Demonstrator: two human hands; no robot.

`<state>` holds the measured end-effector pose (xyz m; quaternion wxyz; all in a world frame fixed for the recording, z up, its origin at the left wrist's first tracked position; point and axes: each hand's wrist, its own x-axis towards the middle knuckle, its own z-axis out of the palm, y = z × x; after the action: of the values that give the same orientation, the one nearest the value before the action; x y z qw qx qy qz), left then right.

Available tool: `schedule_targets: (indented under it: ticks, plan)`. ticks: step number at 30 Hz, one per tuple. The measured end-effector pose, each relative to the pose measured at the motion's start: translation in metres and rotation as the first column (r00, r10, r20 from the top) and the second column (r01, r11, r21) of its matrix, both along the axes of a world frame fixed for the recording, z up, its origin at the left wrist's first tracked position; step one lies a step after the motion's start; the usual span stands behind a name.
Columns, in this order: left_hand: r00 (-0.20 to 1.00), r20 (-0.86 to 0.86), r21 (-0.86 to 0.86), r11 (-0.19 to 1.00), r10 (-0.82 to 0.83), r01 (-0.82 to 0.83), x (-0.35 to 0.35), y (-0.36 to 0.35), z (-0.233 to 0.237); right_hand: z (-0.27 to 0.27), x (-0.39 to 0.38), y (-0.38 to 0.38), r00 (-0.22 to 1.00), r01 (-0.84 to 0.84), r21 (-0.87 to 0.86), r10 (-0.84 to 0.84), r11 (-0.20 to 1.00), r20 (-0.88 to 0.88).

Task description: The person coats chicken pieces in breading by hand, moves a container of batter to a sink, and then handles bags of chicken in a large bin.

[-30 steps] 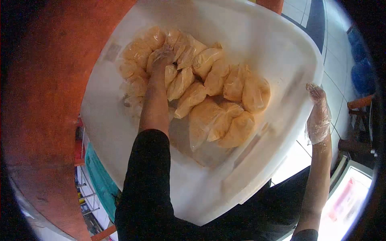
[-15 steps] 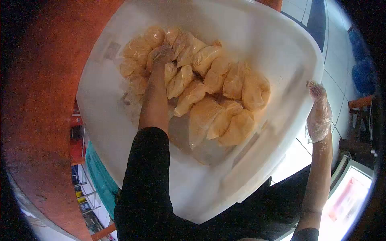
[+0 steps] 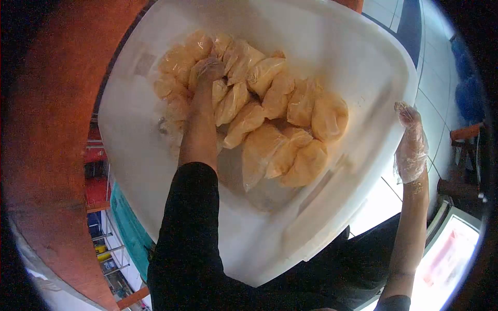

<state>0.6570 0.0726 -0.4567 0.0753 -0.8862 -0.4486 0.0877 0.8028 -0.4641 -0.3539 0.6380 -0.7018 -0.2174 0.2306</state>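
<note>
A big white plastic tub [image 3: 373,57] fills the middle of the view. Inside lie several clear plastic bags [image 3: 329,116] packed with a pale orange-tan powdery stuff. My left hand [image 3: 210,68], in a thin clear glove, reaches down among the bags at the upper left of the heap. It touches a bag there, but its fingers are hidden. My right hand [image 3: 411,136], also in a loose clear plastic glove, is closed on the tub's right rim.
A reddish-brown table [image 3: 57,155] runs along the left, close to the tub. Behind the tub's lower left hangs a teal cloth [image 3: 127,228]. White floor tiles [image 3: 436,83], dark blue items [image 3: 467,98] and a wooden stool [image 3: 464,135] are at the right.
A dark gap now shows between the table's edge and the tub's upper left side. The bags have shifted very slightly; both hands stay at nearly the same spots.
</note>
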Motion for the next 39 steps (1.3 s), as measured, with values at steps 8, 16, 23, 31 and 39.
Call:
schedule_targets:
  ticks: [8,16,23,31,39]
  plan:
    - [0.998,0.026,-0.014,0.999,-0.051,0.051,-0.004,0.007,-0.008,0.000,0.004,0.009,0.995,0.001,0.032,0.003,1.000,-0.099]
    - [0.834,0.363,0.033,0.901,-0.415,0.433,-0.046,-0.008,0.040,0.020,-0.001,0.018,0.994,-0.095,-0.021,0.096,0.995,0.048]
    - [0.601,0.402,-0.178,0.584,-0.691,0.792,-0.031,-0.215,0.139,-0.013,0.026,0.007,0.575,-0.202,-0.178,0.264,0.963,0.774]
    - [0.390,0.401,-0.248,0.312,-0.829,0.917,-0.031,-0.304,0.103,0.005,0.009,0.017,0.980,-0.054,0.062,0.065,0.997,-0.187]
    - [0.396,0.368,-0.184,0.352,-0.841,0.918,-0.015,-0.281,0.059,0.017,-0.002,0.018,0.998,-0.057,0.022,0.058,0.998,-0.040]
